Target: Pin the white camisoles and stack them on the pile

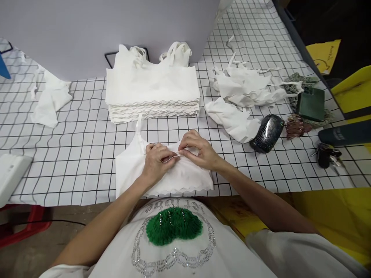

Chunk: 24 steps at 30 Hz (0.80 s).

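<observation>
A white camisole-style bra top [185,179] with a scalloped hem lies flat at the table's front edge. Its left shoulder strap [138,129] stretches up and away from me. My left hand [158,161] pinches the top's upper edge near the middle, fingers closed on the white fabric. Close beside it, my right hand [198,150] pinches the same edge between thumb and fingertips. The two sets of fingertips nearly meet; any small detail between them is too fine to make out.
Behind the top sits a neat stack of white bra tops [153,87], against a grey panel [116,27]. Loose white pieces [243,87] lie to the right, near a shiny black case [267,133], a green phone [311,103], a dark bottle [344,134] and keys [326,155]. A white device [13,173] is at left.
</observation>
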Motion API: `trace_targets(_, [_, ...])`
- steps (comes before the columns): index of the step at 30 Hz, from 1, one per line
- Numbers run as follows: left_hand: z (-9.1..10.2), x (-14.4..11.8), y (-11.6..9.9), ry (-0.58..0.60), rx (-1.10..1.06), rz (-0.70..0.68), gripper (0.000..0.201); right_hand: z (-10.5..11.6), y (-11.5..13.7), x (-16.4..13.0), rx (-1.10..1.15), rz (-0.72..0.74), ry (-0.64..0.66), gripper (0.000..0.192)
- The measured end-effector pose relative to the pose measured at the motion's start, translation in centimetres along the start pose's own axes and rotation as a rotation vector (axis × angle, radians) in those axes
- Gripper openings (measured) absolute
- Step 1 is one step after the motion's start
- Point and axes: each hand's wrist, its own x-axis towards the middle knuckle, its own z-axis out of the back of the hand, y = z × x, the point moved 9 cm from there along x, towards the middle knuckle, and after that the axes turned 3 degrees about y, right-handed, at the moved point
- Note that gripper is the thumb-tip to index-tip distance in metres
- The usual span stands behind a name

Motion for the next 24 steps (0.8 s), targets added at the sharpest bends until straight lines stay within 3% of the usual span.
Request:
trace_targets(17, [0.0, -0.1, -0.1, -0.053, 0.034, -0.06, 0.025, -0.8, 0.2, -0.2, -0.084, 0.049, 0.01, 0.012])
trace_targets(24, [0.2, -0.2, -0.4, -0.052, 0.034, -0.084, 0.023, -1.2, 0.5, 0.1, -0.173, 0.094, 0.12, 0.015])
